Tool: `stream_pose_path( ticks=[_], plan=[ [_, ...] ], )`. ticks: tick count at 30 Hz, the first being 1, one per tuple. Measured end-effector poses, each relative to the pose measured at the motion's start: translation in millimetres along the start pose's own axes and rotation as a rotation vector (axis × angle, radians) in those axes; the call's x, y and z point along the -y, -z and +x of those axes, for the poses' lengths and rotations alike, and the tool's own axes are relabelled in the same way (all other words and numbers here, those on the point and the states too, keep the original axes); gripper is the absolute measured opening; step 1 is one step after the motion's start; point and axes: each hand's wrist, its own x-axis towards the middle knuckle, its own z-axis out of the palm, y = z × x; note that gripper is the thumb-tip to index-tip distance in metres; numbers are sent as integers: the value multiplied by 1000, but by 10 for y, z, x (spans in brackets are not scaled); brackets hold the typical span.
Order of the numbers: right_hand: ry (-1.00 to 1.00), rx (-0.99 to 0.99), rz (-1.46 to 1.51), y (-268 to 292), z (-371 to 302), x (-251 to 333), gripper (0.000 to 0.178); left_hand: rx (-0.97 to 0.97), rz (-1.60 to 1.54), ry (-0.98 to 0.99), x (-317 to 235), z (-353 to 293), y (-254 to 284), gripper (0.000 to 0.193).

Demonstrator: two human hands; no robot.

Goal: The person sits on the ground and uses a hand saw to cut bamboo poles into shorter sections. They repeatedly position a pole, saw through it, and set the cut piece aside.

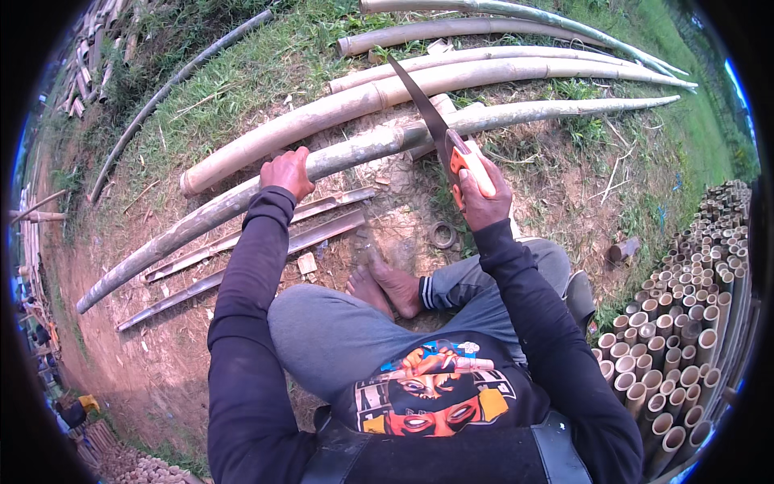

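Observation:
My right hand [486,194] is closed round the orange and white handle of a hand saw [427,105]. The saw's dark blade points up and away, crossing over a long greenish bamboo pole [355,153] near the pole's middle. Whether the teeth touch the pole I cannot tell. My left hand [288,173] grips that same pole to the left of the blade, its fingers wrapped over the top. Just beyond lies a thicker, paler bamboo pole [290,133]. A short bamboo piece [423,149] shows beneath the held pole, close to the blade.
Split bamboo halves [326,230] lie on the dirt before my legs, near a bamboo ring [443,235]. More poles [476,31] stretch across the grass at the far side. Many cut bamboo tubes [665,323] stand bundled at right. A short offcut [622,249] lies right of my knee.

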Motion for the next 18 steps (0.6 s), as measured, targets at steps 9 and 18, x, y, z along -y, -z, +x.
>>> stream_pose_path(
  ticks=[9, 18],
  plan=[
    [-72, 13, 7, 500, -1212, 652, 41, -55, 20, -18, 42, 65, -161, 50],
    [-161, 32, -20, 142, 132, -7, 32, -177, 106, -38, 215, -179, 32, 100]
  ],
)
